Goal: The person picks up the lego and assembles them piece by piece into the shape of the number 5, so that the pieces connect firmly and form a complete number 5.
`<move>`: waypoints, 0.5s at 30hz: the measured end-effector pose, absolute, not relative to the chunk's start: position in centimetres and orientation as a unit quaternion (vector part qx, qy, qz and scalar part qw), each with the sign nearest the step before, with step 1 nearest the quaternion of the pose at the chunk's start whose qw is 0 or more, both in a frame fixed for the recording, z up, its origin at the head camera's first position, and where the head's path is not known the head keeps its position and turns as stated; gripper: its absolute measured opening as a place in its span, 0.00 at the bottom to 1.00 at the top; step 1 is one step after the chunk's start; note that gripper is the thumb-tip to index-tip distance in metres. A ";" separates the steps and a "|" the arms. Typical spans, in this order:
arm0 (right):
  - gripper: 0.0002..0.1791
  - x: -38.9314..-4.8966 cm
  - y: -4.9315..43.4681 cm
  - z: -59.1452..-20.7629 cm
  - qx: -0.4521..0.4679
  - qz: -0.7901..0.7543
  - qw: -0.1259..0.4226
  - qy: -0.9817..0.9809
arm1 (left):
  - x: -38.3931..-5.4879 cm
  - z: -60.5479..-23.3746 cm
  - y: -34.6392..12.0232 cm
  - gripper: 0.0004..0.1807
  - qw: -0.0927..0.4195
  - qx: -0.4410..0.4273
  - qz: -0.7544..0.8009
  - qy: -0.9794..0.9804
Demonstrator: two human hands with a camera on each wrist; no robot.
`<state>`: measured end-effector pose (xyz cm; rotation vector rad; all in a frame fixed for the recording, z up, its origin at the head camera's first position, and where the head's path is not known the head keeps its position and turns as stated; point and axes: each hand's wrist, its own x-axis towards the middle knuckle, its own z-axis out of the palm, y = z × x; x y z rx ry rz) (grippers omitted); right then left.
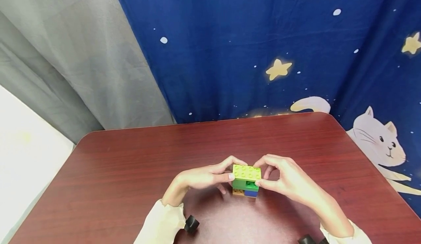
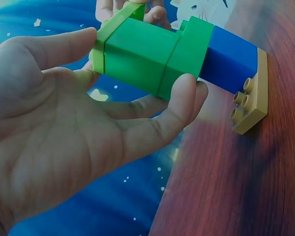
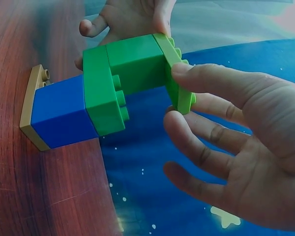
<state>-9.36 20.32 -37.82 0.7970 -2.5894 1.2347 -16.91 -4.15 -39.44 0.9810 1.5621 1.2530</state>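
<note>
A stack of toy building blocks stands on the table. Its tan base plate [image 3: 30, 110] carries a blue block [image 3: 64, 114] at one end, with bare studs at the other. Above come a wider green block [image 3: 99, 88] and a smaller green block [image 2: 137, 51]. On top, a lime-green plate [image 1: 246, 172] overhangs to the right. My left hand [image 1: 204, 178] pinches the lime plate's left end between thumb and fingers, other fingers lying beside the green blocks. My right hand [image 1: 292, 176] pinches the plate's overhanging right end.
The stack is on a reddish-brown wooden table [image 1: 138, 163]. A blue curtain [image 1: 210, 54] with stars and a cat hangs behind it, beside a grey curtain [image 1: 82, 54]. Black devices, one being the left wrist's camera [image 1: 191, 224], sit at both cuffs.
</note>
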 end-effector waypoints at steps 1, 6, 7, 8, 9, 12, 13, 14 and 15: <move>0.17 -9.3 20.3 -37.8 0.266 0.414 0.082 -0.867 | -16.9 -39.4 -4.1 0.19 0.440 0.394 0.504 0.630; 0.18 -9.3 20.2 -37.8 0.264 0.414 0.084 -0.867 | -16.8 -39.4 -4.1 0.19 0.437 0.393 0.503 0.634; 0.18 -9.3 20.2 -37.8 0.264 0.413 0.085 -0.867 | -16.8 -39.4 -4.1 0.19 0.436 0.393 0.504 0.634; 0.18 -9.3 20.2 -37.8 0.264 0.413 0.086 -0.867 | -16.8 -39.4 -4.1 0.18 0.436 0.393 0.504 0.634; 0.18 -9.3 20.2 -37.8 0.264 0.412 0.086 -0.868 | -16.8 -39.4 -4.1 0.18 0.435 0.393 0.504 0.634; 0.18 -9.2 20.1 -37.8 0.261 0.410 0.083 -0.870 | -16.7 -39.4 -4.2 0.18 0.436 0.392 0.504 0.634; 0.18 -9.2 20.1 -37.7 0.259 0.409 0.082 -0.871 | -16.7 -39.4 -4.2 0.18 0.436 0.392 0.504 0.634; 0.18 -9.2 20.1 -37.7 0.258 0.409 0.081 -0.872 | -16.6 -39.3 -4.2 0.18 0.437 0.392 0.503 0.635; 0.18 -9.2 20.1 -37.7 0.256 0.409 0.081 -0.872 | -16.6 -39.3 -4.1 0.18 0.436 0.391 0.502 0.636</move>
